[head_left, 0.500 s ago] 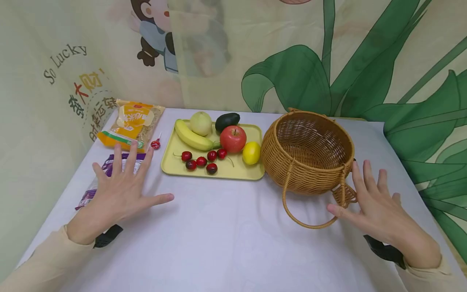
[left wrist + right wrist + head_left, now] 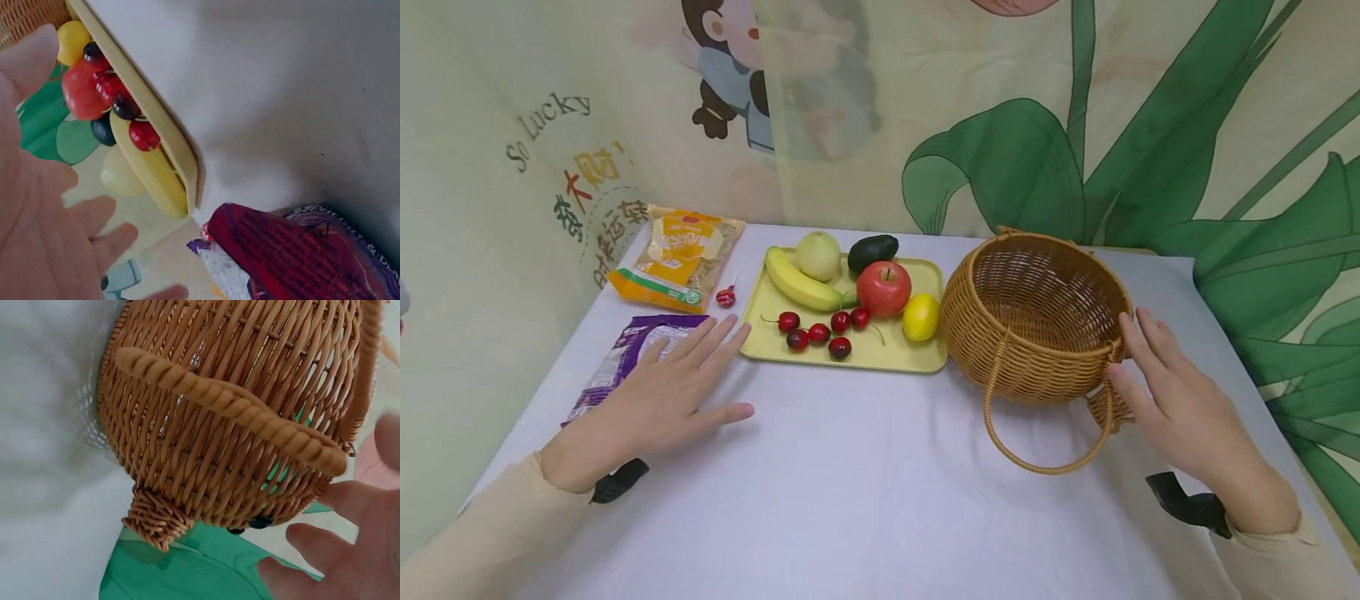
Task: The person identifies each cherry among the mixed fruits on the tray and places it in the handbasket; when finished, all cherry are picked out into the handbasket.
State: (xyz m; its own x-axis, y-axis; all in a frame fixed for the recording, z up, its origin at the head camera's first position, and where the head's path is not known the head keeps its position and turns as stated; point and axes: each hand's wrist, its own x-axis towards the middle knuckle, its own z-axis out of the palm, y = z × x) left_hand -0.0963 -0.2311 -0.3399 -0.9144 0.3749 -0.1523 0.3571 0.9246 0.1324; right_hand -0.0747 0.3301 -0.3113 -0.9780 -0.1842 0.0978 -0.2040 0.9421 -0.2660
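My left hand [image 2: 658, 404] is spread flat with its thumb out, over the near side of a purple and silver packet [image 2: 625, 358], holding nothing. The packet's dark red-purple printed side [image 2: 275, 250] shows in the left wrist view. On the right, my right hand [image 2: 1187, 408] has straight fingers, their tips beside the rim of a brown wicker basket [image 2: 1037, 367]. The basket's loop handle [image 2: 1052, 468] hangs down at its front. In the right wrist view the fingers [image 2: 319, 547] lie close to the basket's side, gripping nothing.
Between the hands, further back, a yellow tray [image 2: 887, 360] carries a banana [image 2: 805, 287], an apple [image 2: 883, 288], a lemon [image 2: 921, 317], a pale round fruit [image 2: 818, 256], a dark avocado [image 2: 872, 250] and several cherries [image 2: 818, 334]. An orange grain bag [image 2: 677, 254] and a lollipop [image 2: 726, 297] are back left.
The spread fingers of both hands have drawn closer together. My left fingers have swung right, and my right fingertips are nearer the basket's rim. The objects lie as before.
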